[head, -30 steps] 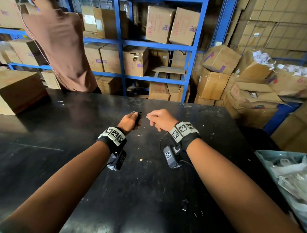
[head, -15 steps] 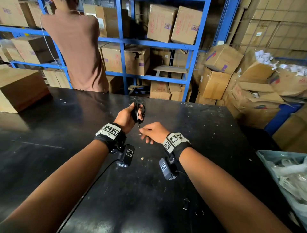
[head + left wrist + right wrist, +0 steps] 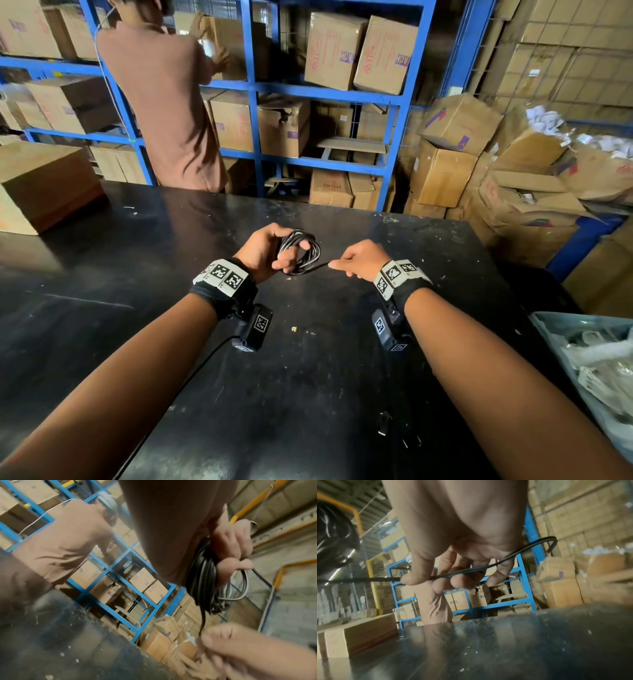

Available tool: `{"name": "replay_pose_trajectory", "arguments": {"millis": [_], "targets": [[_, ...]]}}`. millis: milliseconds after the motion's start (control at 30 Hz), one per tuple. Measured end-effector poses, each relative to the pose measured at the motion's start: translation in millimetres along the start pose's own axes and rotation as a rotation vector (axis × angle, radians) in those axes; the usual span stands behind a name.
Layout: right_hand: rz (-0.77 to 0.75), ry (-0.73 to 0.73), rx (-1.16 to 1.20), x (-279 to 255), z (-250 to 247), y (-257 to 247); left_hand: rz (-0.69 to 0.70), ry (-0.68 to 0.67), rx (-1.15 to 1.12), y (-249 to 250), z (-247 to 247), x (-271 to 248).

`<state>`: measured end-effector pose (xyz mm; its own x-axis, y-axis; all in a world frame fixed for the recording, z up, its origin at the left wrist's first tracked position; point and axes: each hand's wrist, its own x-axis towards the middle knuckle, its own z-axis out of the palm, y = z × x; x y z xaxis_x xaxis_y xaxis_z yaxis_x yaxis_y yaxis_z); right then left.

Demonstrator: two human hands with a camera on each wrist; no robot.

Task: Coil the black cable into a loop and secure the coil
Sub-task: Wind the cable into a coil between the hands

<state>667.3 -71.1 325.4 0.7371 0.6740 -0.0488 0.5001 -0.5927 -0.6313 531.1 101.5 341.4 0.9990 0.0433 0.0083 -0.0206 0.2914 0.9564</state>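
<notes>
The black cable (image 3: 299,251) is wound into a small coil of several turns, held above the black table (image 3: 308,377). My left hand (image 3: 270,248) grips the coil, fingers curled through it; the left wrist view shows the coil (image 3: 202,577) bunched against the palm of the left hand (image 3: 233,555). A loose tail runs right from the coil to my right hand (image 3: 356,260), which pinches it between thumb and fingers. In the right wrist view the tail (image 3: 471,570) crosses under the right hand's (image 3: 447,574) fingertips and its free end curves up past the palm.
A cardboard box (image 3: 44,185) sits on the table's far left. A person in a brown shirt (image 3: 171,102) stands beyond the far edge at blue shelves (image 3: 342,92) full of boxes. A bin of white bags (image 3: 589,363) stands at right. Small debris lies near the front edge.
The coil has turned flatter toward me in the left hand. My right hand moved right and away from the coil, drawing the tail out straight. The person behind has shifted right.
</notes>
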Motion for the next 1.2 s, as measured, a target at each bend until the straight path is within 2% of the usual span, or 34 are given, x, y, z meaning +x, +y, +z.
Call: {"name": "replay_pose_trajectory", "arguments": {"millis": [100, 167, 300, 400, 533, 700, 900, 1000, 1133, 1200], "targets": [[0.009, 0.039, -0.18, 3.1, -10.8, -8.8, -0.072, -0.034, 0.209, -7.4, 1.9, 4.2], [0.013, 0.053, -0.216, 1.7, -15.1, -17.7, -0.112, -0.047, 0.367, -11.8, 3.7, 7.9], [-0.014, 0.027, -0.145, -2.1, -15.3, -36.3, -0.159, 0.07, 0.608, -20.1, 1.8, 11.9], [0.006, -0.013, 0.029, -2.6, -10.7, -46.6, -0.152, 0.153, 0.625, -26.4, -3.6, 11.7], [-0.029, -0.039, 0.169, -1.6, 0.0, -55.5, -0.065, 0.304, 0.634, -32.3, -11.3, 13.1], [-0.019, 0.004, 0.271, -1.1, 18.7, -65.8, 0.06, 0.403, 0.646, -35.8, -18.4, 15.1], [-0.002, 0.013, 0.367, -6.9, 38.4, -72.3, 0.137, 0.53, 0.54, -32.0, -21.0, 17.1], [-0.017, -0.035, 0.402, -11.2, 45.7, -71.9, 0.132, 0.629, 0.502, -32.3, -25.8, 19.0], [-0.009, -0.125, 0.485, -16.1, 55.8, -68.4, 0.148, 0.646, 0.491, -29.6, -25.0, 19.3], [0.01, -0.152, 0.511, -18.4, 62.6, -65.2, 0.168, 0.633, 0.344, -26.5, -21.2, 20.7]]}}
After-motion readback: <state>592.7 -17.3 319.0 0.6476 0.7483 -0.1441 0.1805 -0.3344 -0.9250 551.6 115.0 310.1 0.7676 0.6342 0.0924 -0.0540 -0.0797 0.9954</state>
